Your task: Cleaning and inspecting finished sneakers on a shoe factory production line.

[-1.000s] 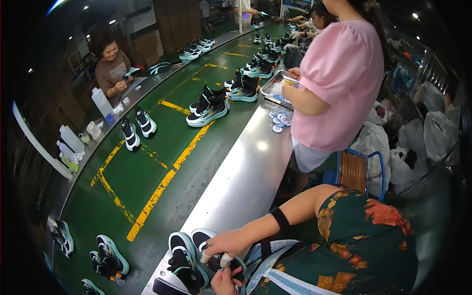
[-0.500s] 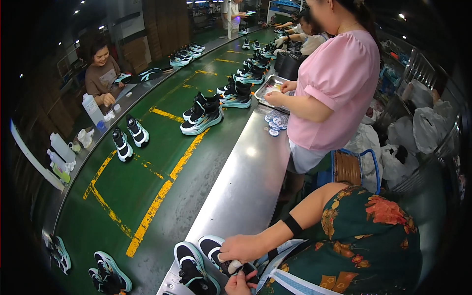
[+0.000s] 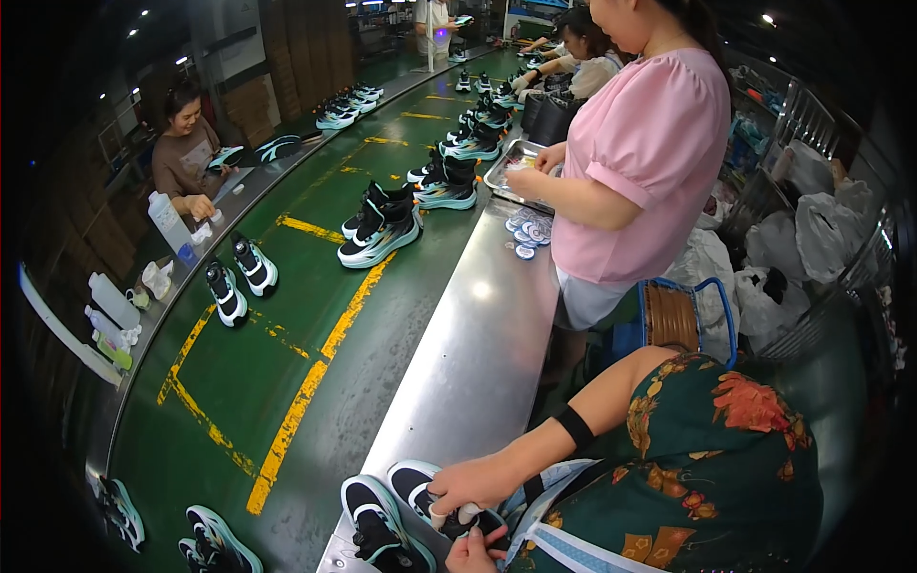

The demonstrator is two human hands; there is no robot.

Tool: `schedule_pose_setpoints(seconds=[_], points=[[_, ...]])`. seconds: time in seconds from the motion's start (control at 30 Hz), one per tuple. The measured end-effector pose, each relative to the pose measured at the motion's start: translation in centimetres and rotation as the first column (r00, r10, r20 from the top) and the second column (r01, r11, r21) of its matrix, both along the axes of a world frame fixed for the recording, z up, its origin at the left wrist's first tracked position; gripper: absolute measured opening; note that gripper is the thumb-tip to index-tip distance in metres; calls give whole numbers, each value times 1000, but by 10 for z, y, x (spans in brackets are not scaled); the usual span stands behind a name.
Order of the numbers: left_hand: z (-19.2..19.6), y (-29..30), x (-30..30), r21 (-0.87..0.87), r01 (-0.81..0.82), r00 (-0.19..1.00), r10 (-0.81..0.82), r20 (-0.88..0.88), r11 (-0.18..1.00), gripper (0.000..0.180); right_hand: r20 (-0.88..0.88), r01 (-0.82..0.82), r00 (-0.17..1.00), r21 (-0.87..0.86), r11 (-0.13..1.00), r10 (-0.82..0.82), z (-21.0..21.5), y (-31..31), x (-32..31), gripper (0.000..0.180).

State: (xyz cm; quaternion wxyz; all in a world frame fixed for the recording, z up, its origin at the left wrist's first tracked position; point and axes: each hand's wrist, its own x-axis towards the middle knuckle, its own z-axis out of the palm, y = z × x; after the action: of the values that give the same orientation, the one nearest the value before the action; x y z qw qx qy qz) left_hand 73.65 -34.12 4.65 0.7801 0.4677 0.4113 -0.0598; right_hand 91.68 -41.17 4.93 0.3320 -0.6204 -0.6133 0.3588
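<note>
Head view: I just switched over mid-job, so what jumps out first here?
The long green belt with yellow stripes runs up the middle, carrying pairs of sneakers into the distance. At the bottom edge the hands meet over a sneaker on the steel ledge: the left hand lies on it, the right hand just below. A person in a pink top stands at the ledge on the right.

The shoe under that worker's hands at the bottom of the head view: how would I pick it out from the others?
Follow the long shiny steel ledge beside the green conveyor belt down to its near end. Two black sneakers with white-and-teal soles stand there side by side. Yours is the right-hand sneaker, the only one with the left hand on it and the right hand just below.
</note>
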Motion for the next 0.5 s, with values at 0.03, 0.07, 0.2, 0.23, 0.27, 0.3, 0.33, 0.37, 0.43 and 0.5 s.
schedule_pose_setpoints(seconds=[0.03, 0.07, 0.2, 0.23, 0.27, 0.3, 0.33, 0.37, 0.43, 0.5], points=[[0, -2, 2, -5, -27, 1000, 27, 4, 1000, 26, 131, 3, 991, 96, 995, -16, -4, -1, -1, 30], [1, -4, 4, -9, -54, 998, 54, 8, 998, 26, 259, -6, 965, 190, 982, -45, -7, -1, -1, 28], [9, -7, 15, 12, -38, 999, 38, -17, 999, 26, 226, 12, 973, 161, 987, -48, -7, -2, 10, 27], [10, -5, 13, 13, -7, 1000, 7, -17, 1000, 26, 98, 31, 995, 59, 998, -37, 4, 0, 12, 25], [12, -4, 12, 15, 22, 1000, -22, -14, 1000, 27, -29, 34, 999, -44, 998, -35, 10, 2, 13, 24], [12, -4, 10, 18, 22, 1000, -22, -11, 1000, 27, -27, 34, 999, -40, 999, -35, 6, 3, 9, 24], [13, -6, 12, 8, 16, 1000, -16, -7, 1000, 27, 59, 83, 995, 48, 995, -86, -1, 0, 3, 21], [12, -8, 9, 3, -11, 1000, 11, -9, 1000, 28, 135, 104, 983, 142, 984, -123, -7, 1, -4, 20], [9, -10, 10, 20, -26, 999, 26, -37, 999, 27, 191, 81, 975, 194, 978, -118, -16, 2, -7, 23], [7, -7, 11, 51, 11, 999, -8, -48, 999, 29, 238, 61, 964, 240, 969, -119, -25, 7, 1, 26]])
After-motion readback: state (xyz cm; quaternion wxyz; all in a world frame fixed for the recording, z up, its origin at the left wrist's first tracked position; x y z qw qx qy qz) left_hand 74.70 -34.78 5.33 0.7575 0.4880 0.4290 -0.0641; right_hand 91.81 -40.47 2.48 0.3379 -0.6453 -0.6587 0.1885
